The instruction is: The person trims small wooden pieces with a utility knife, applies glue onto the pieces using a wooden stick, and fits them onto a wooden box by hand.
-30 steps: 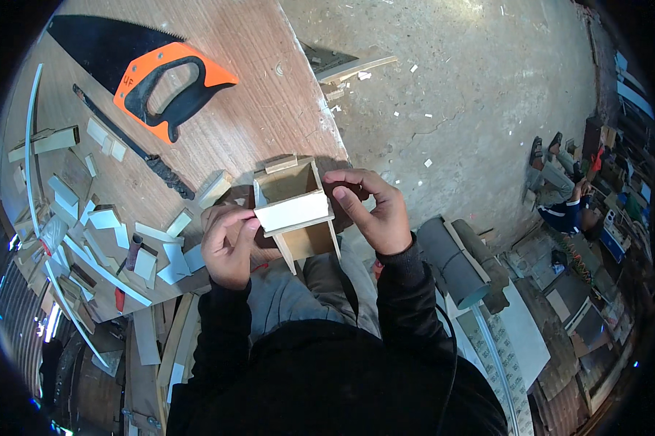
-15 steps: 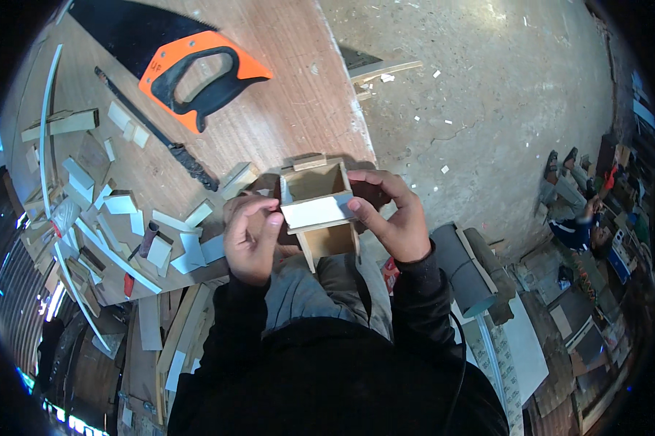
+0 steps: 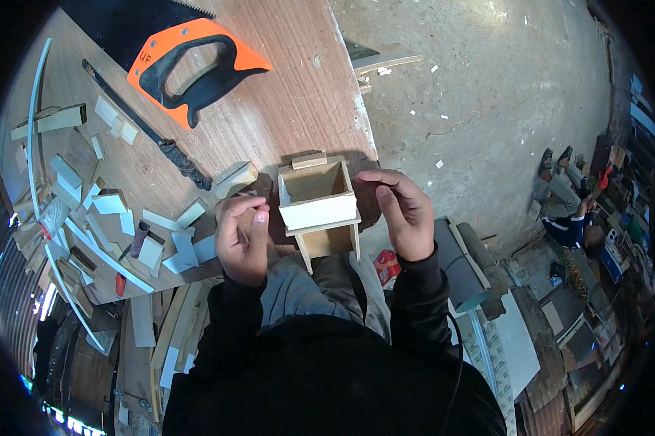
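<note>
A small wooden box with an open top (image 3: 318,214) stands at the table's near edge, its pale front board facing me. Beneath it two thin legs (image 3: 305,252) flank an open lower space. My left hand (image 3: 243,240) hovers just left of the box, fingers curled loosely and thumb apart, with nothing in it. On the other side my right hand (image 3: 407,218) is held off the box, thumb and fingers apart and bent. A small wood block (image 3: 309,160) lies against the box's far edge.
An orange-handled handsaw (image 3: 197,69) and a dark rod with a wrapped grip (image 3: 178,161) lie on the wooden table (image 3: 291,80). Wood offcuts (image 3: 184,249) are scattered at left. A grey cylinder (image 3: 458,269) is at my right. Farther right, another person (image 3: 567,225) sits low.
Both hands have let go of the box and moved outward from its sides. The box stays in nearly the same place, while the view has shifted slightly.
</note>
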`<action>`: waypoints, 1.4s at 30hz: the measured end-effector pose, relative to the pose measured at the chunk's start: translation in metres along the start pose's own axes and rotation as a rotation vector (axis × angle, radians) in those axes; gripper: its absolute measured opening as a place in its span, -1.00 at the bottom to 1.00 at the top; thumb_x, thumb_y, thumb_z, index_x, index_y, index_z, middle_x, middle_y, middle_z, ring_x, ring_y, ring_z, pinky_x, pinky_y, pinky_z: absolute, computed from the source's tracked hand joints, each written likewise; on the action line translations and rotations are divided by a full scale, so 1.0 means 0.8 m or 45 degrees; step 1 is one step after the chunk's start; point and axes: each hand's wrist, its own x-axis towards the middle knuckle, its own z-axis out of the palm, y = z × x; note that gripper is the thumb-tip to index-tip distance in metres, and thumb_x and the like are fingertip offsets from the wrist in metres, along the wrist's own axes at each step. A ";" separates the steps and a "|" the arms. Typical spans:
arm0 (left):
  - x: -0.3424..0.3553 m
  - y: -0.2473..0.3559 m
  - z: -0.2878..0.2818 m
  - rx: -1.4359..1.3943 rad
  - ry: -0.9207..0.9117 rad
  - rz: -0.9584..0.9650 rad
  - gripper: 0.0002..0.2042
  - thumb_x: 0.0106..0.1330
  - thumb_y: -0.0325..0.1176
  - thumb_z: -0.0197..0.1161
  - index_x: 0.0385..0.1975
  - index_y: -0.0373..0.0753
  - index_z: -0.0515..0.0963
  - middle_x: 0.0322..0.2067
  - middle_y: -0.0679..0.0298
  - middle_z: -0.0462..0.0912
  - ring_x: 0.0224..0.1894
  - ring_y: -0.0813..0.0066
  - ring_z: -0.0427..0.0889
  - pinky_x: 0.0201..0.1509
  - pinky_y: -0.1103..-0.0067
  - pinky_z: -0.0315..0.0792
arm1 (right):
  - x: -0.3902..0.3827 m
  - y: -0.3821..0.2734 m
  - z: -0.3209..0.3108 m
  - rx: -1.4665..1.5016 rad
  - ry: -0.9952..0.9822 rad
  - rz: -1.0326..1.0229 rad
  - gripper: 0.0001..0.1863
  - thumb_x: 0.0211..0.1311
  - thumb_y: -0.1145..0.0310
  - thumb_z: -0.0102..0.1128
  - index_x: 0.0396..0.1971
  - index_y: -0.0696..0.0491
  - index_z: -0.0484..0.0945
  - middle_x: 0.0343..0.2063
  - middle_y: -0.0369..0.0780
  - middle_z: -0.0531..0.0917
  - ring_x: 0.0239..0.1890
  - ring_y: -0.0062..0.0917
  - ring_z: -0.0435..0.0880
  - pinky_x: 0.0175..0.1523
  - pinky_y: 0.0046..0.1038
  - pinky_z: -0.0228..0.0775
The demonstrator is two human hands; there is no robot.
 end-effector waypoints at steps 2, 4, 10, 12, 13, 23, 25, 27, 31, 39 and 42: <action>0.000 -0.001 -0.002 -0.007 0.004 -0.003 -0.84 0.35 -0.42 0.14 -0.19 -0.36 0.55 -0.28 0.20 0.57 -0.20 0.45 0.50 -0.03 0.56 0.35 | 0.000 0.003 0.002 0.016 0.012 -0.025 -0.77 0.33 0.55 0.02 -0.11 0.11 0.63 -0.17 -0.20 0.68 -0.14 -0.57 0.59 -0.01 -0.55 0.37; -0.001 0.004 -0.005 -0.003 0.013 -0.004 -0.80 0.41 -0.36 0.09 -0.16 -0.38 0.53 -0.25 0.22 0.56 -0.21 0.54 0.51 -0.05 0.62 0.36 | -0.001 0.007 0.004 0.074 0.050 0.027 -0.77 0.33 0.55 0.03 -0.12 0.11 0.63 -0.24 -0.26 0.66 -0.21 -0.63 0.55 -0.08 -0.59 0.35; 0.016 0.013 -0.029 0.574 0.174 0.336 -0.70 0.26 -0.39 0.30 -0.02 -0.25 0.54 -0.20 0.20 0.55 -0.18 0.39 0.47 -0.03 0.52 0.35 | -0.004 -0.001 -0.008 0.116 0.068 0.040 -0.79 0.35 0.56 0.01 -0.12 0.14 0.60 -0.29 -0.34 0.58 -0.27 -0.71 0.48 -0.10 -0.65 0.31; 0.030 0.030 -0.032 0.752 0.108 0.356 -0.66 0.21 -0.38 0.33 0.00 -0.20 0.55 -0.20 0.21 0.55 -0.13 0.32 0.44 0.02 0.47 0.32 | -0.008 -0.007 -0.016 0.108 0.089 0.009 -0.78 0.38 0.57 -0.02 -0.07 0.15 0.56 -0.26 -0.34 0.58 -0.25 -0.72 0.47 -0.06 -0.65 0.31; 0.035 0.040 -0.035 0.918 0.029 0.363 -0.62 0.17 -0.38 0.36 0.02 -0.15 0.56 -0.19 0.22 0.55 -0.08 0.24 0.41 0.07 0.41 0.28 | -0.009 -0.010 -0.019 0.119 0.081 -0.007 -0.78 0.38 0.57 -0.02 -0.07 0.15 0.56 -0.26 -0.34 0.58 -0.25 -0.72 0.47 -0.06 -0.65 0.31; 0.027 0.118 -0.036 0.800 -0.006 0.539 -0.70 0.02 -0.46 0.42 -0.19 -0.14 0.68 -0.21 0.27 0.56 -0.07 0.21 0.39 0.04 0.43 0.27 | -0.020 -0.106 -0.037 -0.217 -0.062 -0.452 -0.69 0.20 0.57 0.21 -0.03 0.10 0.58 -0.18 -0.23 0.62 -0.18 -0.59 0.55 0.00 -0.57 0.37; 0.022 0.138 -0.018 0.773 -0.312 0.720 -0.67 0.01 -0.37 0.46 -0.16 -0.03 0.68 -0.19 0.42 0.53 -0.10 0.27 0.35 0.02 0.44 0.24 | -0.024 -0.126 -0.029 -0.302 -0.230 -0.563 -0.61 0.05 0.54 0.34 -0.04 0.09 0.60 -0.15 -0.16 0.64 -0.13 -0.44 0.61 0.02 -0.49 0.43; 0.019 0.137 0.000 0.751 -0.346 0.748 -0.65 0.00 -0.35 0.46 -0.15 -0.01 0.67 -0.18 0.45 0.53 -0.10 0.28 0.34 0.02 0.43 0.23 | -0.024 -0.118 -0.034 -0.412 -0.338 -0.594 -0.58 -0.04 0.52 0.42 -0.08 0.09 0.62 -0.14 -0.13 0.66 -0.10 -0.34 0.66 0.01 -0.43 0.48; 0.009 0.130 0.033 0.648 -0.357 0.753 -0.60 0.01 -0.30 0.47 -0.08 0.03 0.64 -0.16 0.51 0.52 -0.10 0.31 0.33 0.06 0.40 0.19 | -0.026 -0.107 -0.046 -0.476 -0.285 -0.587 -0.65 -0.07 0.55 0.44 -0.19 0.12 0.65 -0.20 -0.13 0.69 -0.17 -0.32 0.70 -0.15 -0.44 0.54; 0.009 0.101 0.047 0.888 -0.093 0.407 -0.59 0.14 -0.28 0.39 0.01 -0.14 0.53 0.06 0.20 0.43 0.13 0.16 0.30 0.26 0.28 0.08 | -0.016 -0.028 -0.056 -0.320 0.156 -0.434 -0.71 -0.01 0.63 0.40 -0.23 0.16 0.60 -0.22 -0.14 0.70 -0.32 -0.56 0.64 -0.26 -0.56 0.48; 0.010 0.098 0.053 0.865 -0.101 0.388 -0.60 0.13 -0.26 0.40 0.00 -0.13 0.54 0.06 0.20 0.44 0.14 0.17 0.30 0.27 0.29 0.07 | -0.016 -0.017 -0.048 -0.266 0.151 -0.376 -0.71 -0.01 0.62 0.41 -0.23 0.16 0.60 -0.22 -0.14 0.70 -0.34 -0.57 0.63 -0.28 -0.57 0.48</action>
